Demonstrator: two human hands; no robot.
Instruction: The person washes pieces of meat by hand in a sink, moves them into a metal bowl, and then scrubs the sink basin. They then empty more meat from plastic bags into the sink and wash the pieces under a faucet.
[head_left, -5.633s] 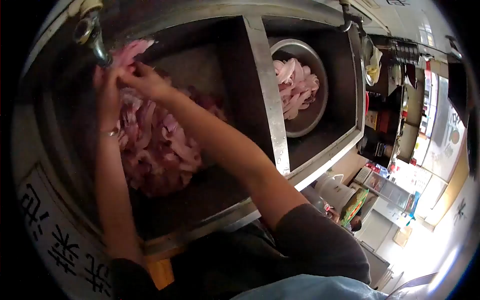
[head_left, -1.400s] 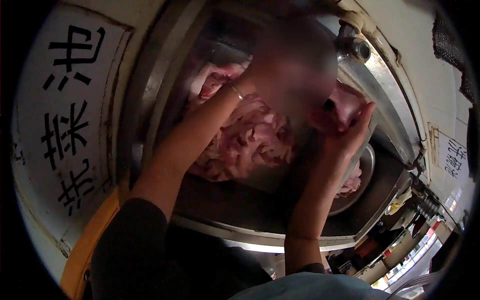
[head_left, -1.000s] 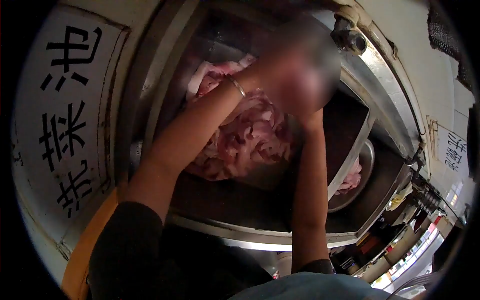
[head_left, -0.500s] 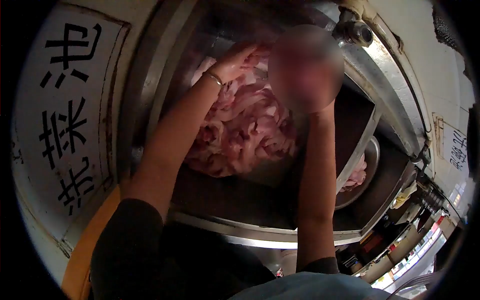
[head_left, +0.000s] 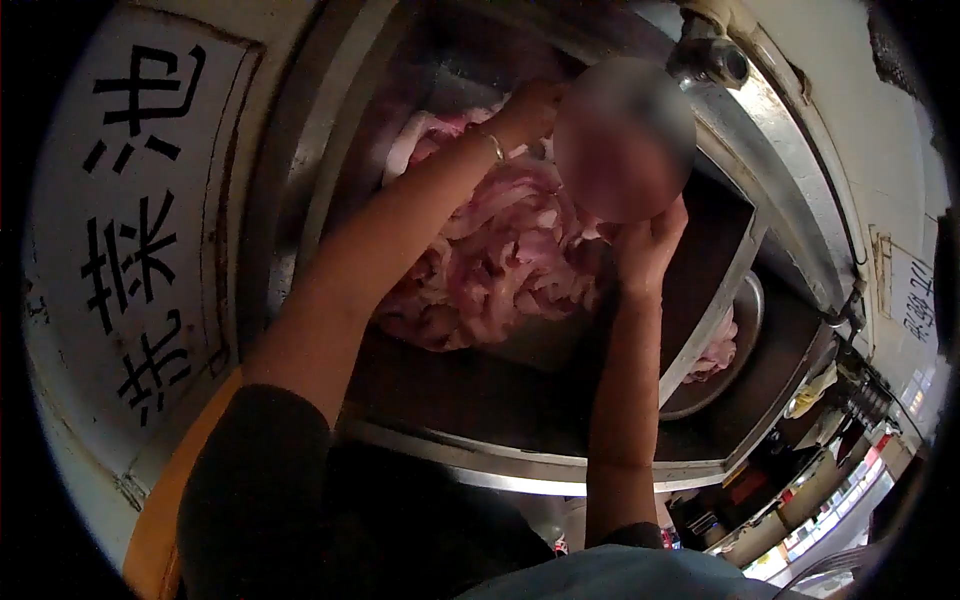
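Note:
A heap of raw, pale pink meat pieces (head_left: pixel 500 255) lies in a dark metal sink (head_left: pixel 450 390). My left hand (head_left: pixel 528 117), with a bracelet at its wrist, is at the far upper part of the heap, its fingers bent and partly hidden. Along the heap's right side, my right hand (head_left: pixel 648 245) is curled, its fingertips out of sight. Between both hands, a round blurred patch covers part of the view, so what they grip cannot be made out.
Right of the sink's divider (head_left: pixel 712 295), a metal bowl (head_left: pixel 748 330) holds more pale meat (head_left: pixel 715 352). A metal tap fitting (head_left: pixel 722 62) projects at the upper right. A sign with black characters (head_left: pixel 140 230) is on the left.
My left hand has moved right across the heap, its fingers more bent. My right hand has come lower, toward me, and shows below the blurred patch. The hands are closer together.

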